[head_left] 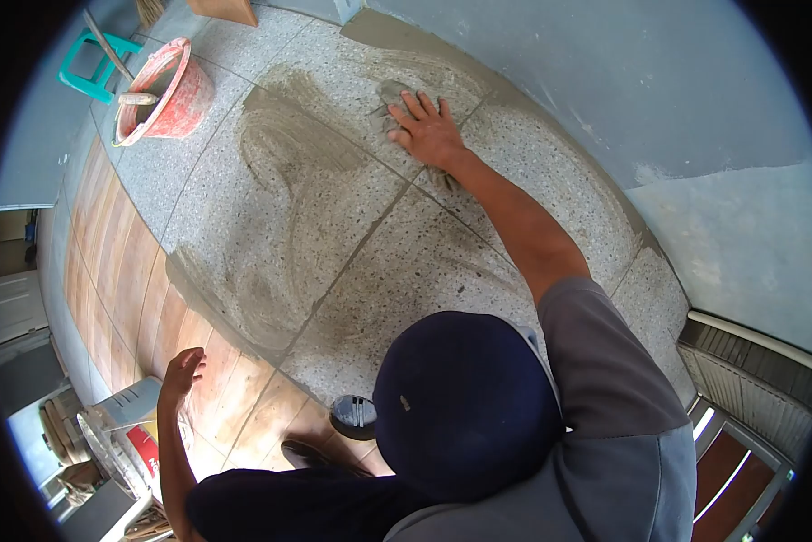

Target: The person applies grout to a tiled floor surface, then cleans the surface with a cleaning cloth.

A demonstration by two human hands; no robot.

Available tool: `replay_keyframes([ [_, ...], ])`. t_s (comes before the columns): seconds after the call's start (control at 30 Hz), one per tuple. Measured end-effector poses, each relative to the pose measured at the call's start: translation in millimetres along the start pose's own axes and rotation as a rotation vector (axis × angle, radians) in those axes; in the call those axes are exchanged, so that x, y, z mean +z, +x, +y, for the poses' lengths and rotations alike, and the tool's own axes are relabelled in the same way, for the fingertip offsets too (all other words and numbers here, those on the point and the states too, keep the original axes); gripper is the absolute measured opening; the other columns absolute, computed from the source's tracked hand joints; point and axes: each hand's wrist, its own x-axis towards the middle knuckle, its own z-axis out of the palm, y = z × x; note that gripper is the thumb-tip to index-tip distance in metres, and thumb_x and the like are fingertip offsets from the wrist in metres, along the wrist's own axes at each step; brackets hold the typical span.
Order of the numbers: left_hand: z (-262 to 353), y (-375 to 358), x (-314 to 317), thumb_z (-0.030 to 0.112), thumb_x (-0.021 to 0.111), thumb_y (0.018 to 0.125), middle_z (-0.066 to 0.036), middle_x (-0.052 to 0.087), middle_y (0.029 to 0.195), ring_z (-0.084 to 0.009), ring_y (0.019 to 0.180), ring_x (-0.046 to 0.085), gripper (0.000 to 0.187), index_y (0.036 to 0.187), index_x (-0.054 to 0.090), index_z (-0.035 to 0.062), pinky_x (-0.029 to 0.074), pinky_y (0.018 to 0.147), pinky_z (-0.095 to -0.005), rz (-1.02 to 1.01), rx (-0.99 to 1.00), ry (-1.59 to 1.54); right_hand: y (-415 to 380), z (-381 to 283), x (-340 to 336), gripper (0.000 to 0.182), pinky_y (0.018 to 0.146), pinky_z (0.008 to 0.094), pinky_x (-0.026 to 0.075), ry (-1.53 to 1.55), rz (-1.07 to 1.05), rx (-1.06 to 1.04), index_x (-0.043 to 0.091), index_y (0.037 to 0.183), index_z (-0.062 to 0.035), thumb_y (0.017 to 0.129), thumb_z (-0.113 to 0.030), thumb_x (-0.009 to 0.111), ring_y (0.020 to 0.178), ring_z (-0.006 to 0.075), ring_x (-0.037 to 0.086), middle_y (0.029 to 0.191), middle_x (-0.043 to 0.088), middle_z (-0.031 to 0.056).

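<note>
My right hand (427, 134) lies with its fingers spread on a damp grey rag (389, 93), pressing it against the speckled terrazzo-like floor tiles (478, 262). Part of the rag is hidden under the palm. Grey, wet cement-like smears (302, 135) streak the tiles to the left of that hand, and a thicker grey band (406, 38) runs along the wall's foot. Off at the lower left, my left hand (184, 370) hangs above the wood-patterned tiles (144, 280), fingers loosely bent and apart, with nothing visible in them.
A red, cement-stained bucket (189, 95) with a handled tool in it stands at the upper left, by a teal plastic stool (85, 86). A grey wall (659, 99) bounds the right. A small dark round object (353, 416) is near my dark cap (464, 406).
</note>
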Motion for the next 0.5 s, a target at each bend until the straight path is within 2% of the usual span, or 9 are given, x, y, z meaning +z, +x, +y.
replay_keyframes([
  [0.07, 1.7, -5.0, 2.0, 0.052, 0.065, 0.098, -0.007, 0.069, 0.116, -0.0242, 0.11, 0.066, 0.055, 0.13, 0.064, 0.0071, 0.054, 0.09, -0.0422, -0.008, -0.008, 0.009, -2.5, 12.3, 13.4, 0.054, 0.126, 0.0516, 0.018, 0.003, 0.055, -0.013, 0.036, 0.159, -0.0174, 0.108, -0.031, 0.047, 0.154, 0.034, 0.024, 0.167, 0.029, 0.0116],
  [0.23, -11.8, -11.9, 1.3, 0.051, 0.064, 0.099, -0.008, 0.069, 0.118, -0.0238, 0.111, 0.066, 0.054, 0.131, 0.064, 0.0069, 0.054, 0.091, -0.0419, -0.01, -0.041, 0.008, -79.2, 29.0, 17.9, 0.047, 0.121, 0.055, 0.027, -0.001, 0.233, -0.024, 0.05, 0.149, -0.0082, 0.105, -0.024, 0.052, 0.147, 0.0349, 0.039, 0.157, 0.045, 0.0162],
  [0.37, -18.8, -11.9, 0.6, 0.05, 0.063, 0.1, -0.008, 0.069, 0.12, -0.0241, 0.113, 0.066, 0.053, 0.132, 0.063, 0.0066, 0.053, 0.092, -0.0417, -0.008, -0.048, -0.007, -126.6, 67.5, 5.9, 0.033, 0.116, 0.0562, 0.033, 0.098, 0.335, -0.042, 0.063, 0.129, -0.0016, 0.102, -0.018, 0.056, 0.133, 0.0367, 0.054, 0.14, 0.06, 0.0221],
  [0.43, -10.9, -14.0, 3.4, 0.05, 0.063, 0.1, -0.008, 0.069, 0.12, -0.0242, 0.113, 0.066, 0.053, 0.132, 0.063, 0.0068, 0.053, 0.093, -0.042, -0.023, -0.036, 0.001, -116.8, 77.0, -11.8, 0.03, 0.115, 0.0562, 0.034, 0.111, 0.407, 0.167, 0.067, 0.122, -0.0001, 0.102, -0.019, 0.056, 0.128, 0.0389, 0.058, 0.132, 0.064, 0.0242],
  [0.5, -5.7, -15.0, 2.5, 0.05, 0.062, 0.101, -0.008, 0.069, 0.121, -0.0238, 0.114, 0.065, 0.053, 0.133, 0.063, 0.0071, 0.053, 0.093, -0.042, -0.041, -0.05, 0.025, -86.8, 79.4, 3.4, 0.031, 0.115, 0.0563, 0.033, 0.071, 0.453, 0.188, 0.066, 0.123, 0.0002, 0.102, -0.02, 0.055, 0.129, 0.0409, 0.056, 0.133, 0.063, 0.0249],
])
